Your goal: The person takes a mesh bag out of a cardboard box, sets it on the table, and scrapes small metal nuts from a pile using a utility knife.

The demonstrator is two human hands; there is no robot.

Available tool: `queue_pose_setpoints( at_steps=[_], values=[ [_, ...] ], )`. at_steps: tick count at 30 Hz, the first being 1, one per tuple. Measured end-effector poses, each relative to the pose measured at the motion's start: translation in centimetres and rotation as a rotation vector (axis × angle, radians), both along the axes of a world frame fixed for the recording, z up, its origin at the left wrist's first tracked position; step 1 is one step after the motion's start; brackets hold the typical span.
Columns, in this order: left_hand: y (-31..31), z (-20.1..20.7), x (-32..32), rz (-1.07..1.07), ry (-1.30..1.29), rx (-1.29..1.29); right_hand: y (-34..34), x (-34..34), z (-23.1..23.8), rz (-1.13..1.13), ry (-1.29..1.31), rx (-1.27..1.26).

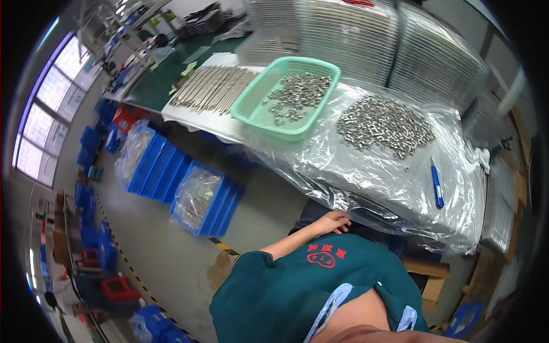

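Note:
My left hand (334, 222) rests low by my lap, just below the table's near edge. Its fingers are loosely bent and a little apart, and nothing shows in them. My right hand is out of sight. On the plastic-covered table (366, 171) lies a wide pile of small shiny metal pieces (386, 126). To its left stands a light green plastic basket (294, 132) with more such pieces (300, 94) inside. A blue utility knife (437, 187) lies at the table's right side. Rows of thin metal rods (214, 87) are laid out on white sheeting left of the basket.
Tall stacks of clear plastic trays (349, 40) line the table's back. Blue crates (220, 206) with bagged contents stand on the floor at left. A cardboard box (432, 280) is low at right. Loose plastic film hangs over the table's front edge.

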State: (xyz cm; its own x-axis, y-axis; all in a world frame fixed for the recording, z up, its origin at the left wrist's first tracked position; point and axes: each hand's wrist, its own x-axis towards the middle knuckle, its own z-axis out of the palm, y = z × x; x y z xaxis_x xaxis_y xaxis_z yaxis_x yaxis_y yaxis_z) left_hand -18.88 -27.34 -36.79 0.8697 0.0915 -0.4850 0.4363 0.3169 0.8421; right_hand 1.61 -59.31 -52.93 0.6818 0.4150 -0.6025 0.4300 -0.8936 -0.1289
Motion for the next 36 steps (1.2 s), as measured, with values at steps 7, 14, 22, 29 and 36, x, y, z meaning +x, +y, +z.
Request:
queue_pose_setpoints(
  at_steps=[7,14,22,29,36],
  values=[
    [2.6,2.5,-1.0,0.369,-0.068,-0.267,1.9,1.6,0.9,0.087,-0.010,0.011],
    [5.5,-1.2,-3.2,0.537,-0.070,0.749,-0.2,-2.5,5.5,-0.019,-0.004,0.011],
    [3.8,-1.3,-4.7,0.143,0.127,0.806,2.7,-4.7,13.8,-0.110,0.239,0.447],
    [6.0,-0.9,-6.4,0.025,0.029,0.607,6.7,-4.6,27.6,0.264,0.409,0.322],
    [9.1,10.6,-5.8,-0.754,0.163,0.643,11.1,-0.2,41.6,0.092,0.462,0.994]
  ],
)
